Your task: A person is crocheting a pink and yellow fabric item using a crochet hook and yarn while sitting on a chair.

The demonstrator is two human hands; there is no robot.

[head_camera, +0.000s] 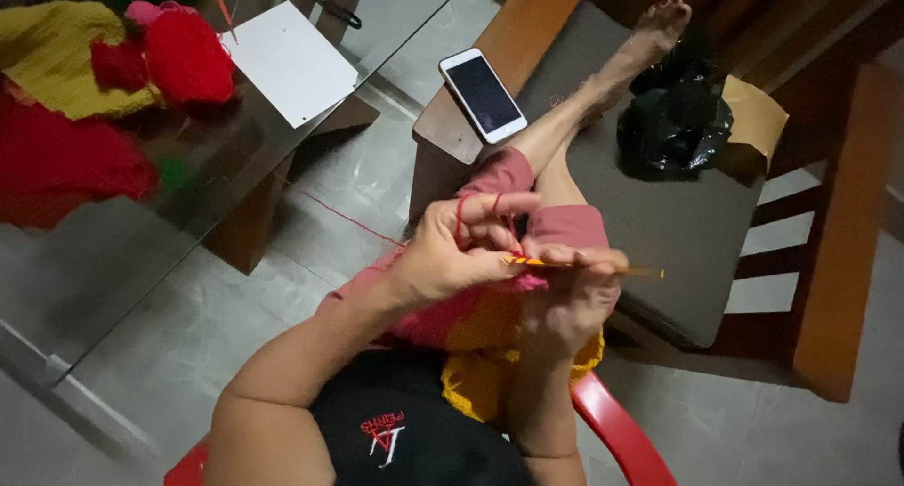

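Head view, looking down at a seated person crocheting. Crochet hook [584,265], yellow-orange shaft, lies roughly level at frame centre, its tail pointing to 3 o'clock. Right hand [570,302] is clenched around the hook, fingers folded over the shaft. Left hand [452,251] pinches the work just at the hook's tip, with red yarn [459,213] looped over its raised fingers; both hands touch. A thin red strand runs off toward 10 o'clock across the floor. Yellow crocheted piece [480,354] hangs below the hands at 6 o'clock, resting in the lap.

At 12 o'clock, a white smartphone [482,94] lies screen up on a wooden chair arm. At 2 o'clock, a black plastic bag [676,119] sits on the chair's grey cushion [678,232], beside a bare foot [659,24]. At 10 o'clock, a glass table [122,251] carries red and yellow yarn work [184,57] and a white sheet of paper [292,62].
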